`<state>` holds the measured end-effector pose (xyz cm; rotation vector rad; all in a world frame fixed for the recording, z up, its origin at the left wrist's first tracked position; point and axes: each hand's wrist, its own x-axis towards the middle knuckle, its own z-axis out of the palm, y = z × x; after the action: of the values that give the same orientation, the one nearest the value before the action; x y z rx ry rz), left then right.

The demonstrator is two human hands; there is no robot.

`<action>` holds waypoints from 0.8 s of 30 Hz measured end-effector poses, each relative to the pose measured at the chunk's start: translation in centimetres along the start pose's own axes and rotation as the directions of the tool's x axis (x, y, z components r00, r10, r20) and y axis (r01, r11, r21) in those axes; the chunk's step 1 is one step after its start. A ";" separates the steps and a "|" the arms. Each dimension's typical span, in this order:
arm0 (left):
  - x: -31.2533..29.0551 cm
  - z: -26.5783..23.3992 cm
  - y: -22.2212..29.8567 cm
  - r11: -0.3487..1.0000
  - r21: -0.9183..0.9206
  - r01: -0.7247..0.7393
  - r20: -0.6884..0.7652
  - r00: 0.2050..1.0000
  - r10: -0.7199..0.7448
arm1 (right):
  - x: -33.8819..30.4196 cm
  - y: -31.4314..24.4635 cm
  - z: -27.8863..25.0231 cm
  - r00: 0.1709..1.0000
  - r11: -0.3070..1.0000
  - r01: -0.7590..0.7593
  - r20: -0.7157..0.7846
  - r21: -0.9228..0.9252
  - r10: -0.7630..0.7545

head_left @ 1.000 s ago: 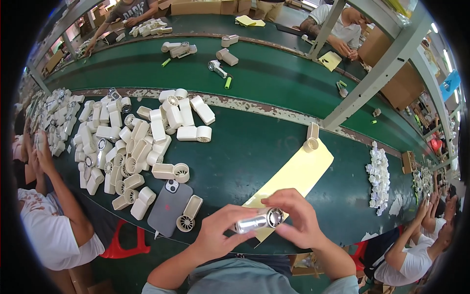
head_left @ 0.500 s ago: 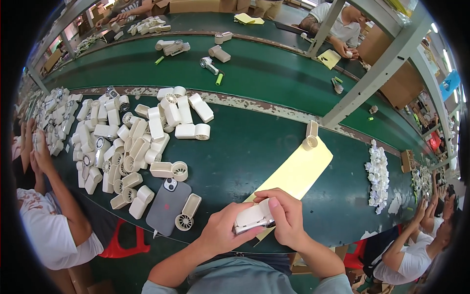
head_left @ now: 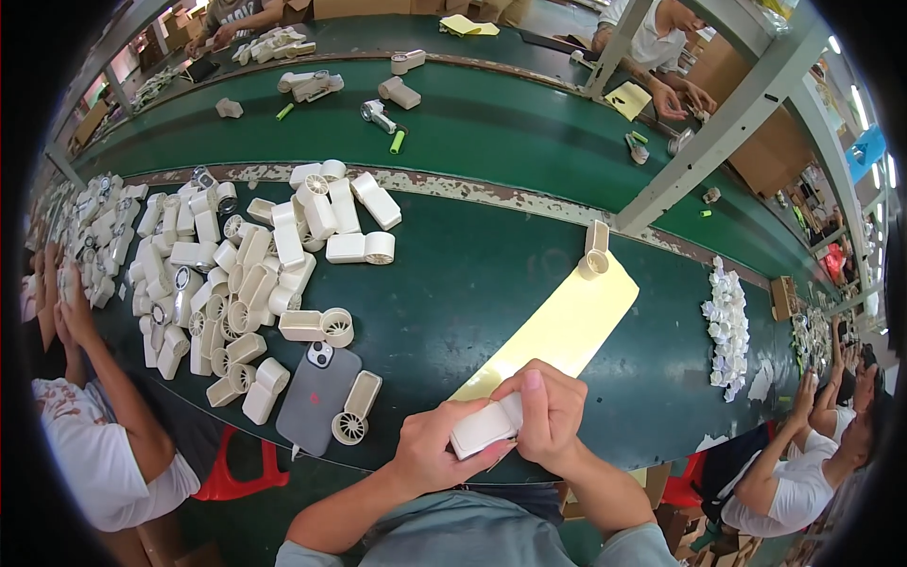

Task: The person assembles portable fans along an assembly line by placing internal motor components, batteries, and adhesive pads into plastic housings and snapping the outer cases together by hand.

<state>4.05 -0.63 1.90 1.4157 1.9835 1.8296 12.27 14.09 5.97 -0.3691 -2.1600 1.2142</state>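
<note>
Both hands hold one white casing between them, in front of the torso at the near edge of the bench. The left hand is wrapped round its left end, fingers beneath and along the side. The right hand is curled over the other end, thumb raised along the top. Both grips are narrow and loaded; the underside of the casing is hidden.

Step in hand, as judged: two-handed handling of the casing, apparently with pressure from the right hand. The next move calls for a steady left hand as support, with right-hand force kept in line with the casing so that it does not tilt or slip.

Left of the hands lies a grey phone, camera end away from the person. At its right side is a loose shell, hollow side up. Beyond and to the left is a heap of shells. A yellow sheet runs away from the hands to the right; an upright-looking shell rests at its far end. Farther right is a row of small white parts.

Beyond the bench, the green belt carries a silver unit and a green cylinder. A co-worker's hand is at the far side.
</note>
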 end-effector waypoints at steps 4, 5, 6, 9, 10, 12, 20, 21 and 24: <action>0.2 -0.2 -0.1 1.000 -0.004 -0.020 0.029 0.999 0.020 | -0.2 0.1 -0.2 1.000 1.000 0.011 -0.020 -0.001 -0.011; 0.1 -0.3 -0.3 0.999 -0.030 0.011 0.047 0.999 -0.010 | -0.2 0.1 -0.4 1.000 1.000 -0.006 0.013 -0.008 0.006; 0.2 -0.5 -0.1 0.998 -0.053 0.036 0.066 0.997 -0.032 | -0.1 -0.2 -0.6 0.999 1.000 -0.017 0.043 -0.014 0.017; 0.9 -0.6 0.6 0.973 -0.112 0.203 0.163 0.969 -0.184 | 0.3 0.3 -1.2 0.996 0.998 -0.059 0.067 0.011 0.058; 1.4 -0.8 0.9 0.972 -0.113 0.206 0.167 0.968 -0.186 | 0.4 0.5 -1.5 0.996 0.998 -0.063 0.066 0.011 0.062; 2.3 -1.3 1.8 0.884 -0.110 0.455 0.398 0.835 -0.381 | 0.7 0.6 -2.2 0.995 0.995 -0.100 0.025 -0.017 0.101; 1.4 -1.3 0.1 0.934 -0.169 0.316 0.218 0.936 -0.277 | 3.8 0.0 -2.0 0.914 0.962 -0.271 0.308 -0.023 0.265; 0.9 -1.2 -0.7 0.895 -0.261 0.361 0.205 0.927 -0.314 | 5.0 0.5 -2.0 0.859 0.946 -0.320 0.409 -0.043 0.309; -0.1 -2.2 -1.3 0.464 -0.641 0.611 0.334 0.766 -0.548 | 11.6 1.9 0.0 0.834 0.897 -0.438 0.399 0.056 0.382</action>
<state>2.07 -2.14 1.37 0.4487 1.1775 1.8092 3.32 21.14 8.81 -0.6015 -2.3680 1.8038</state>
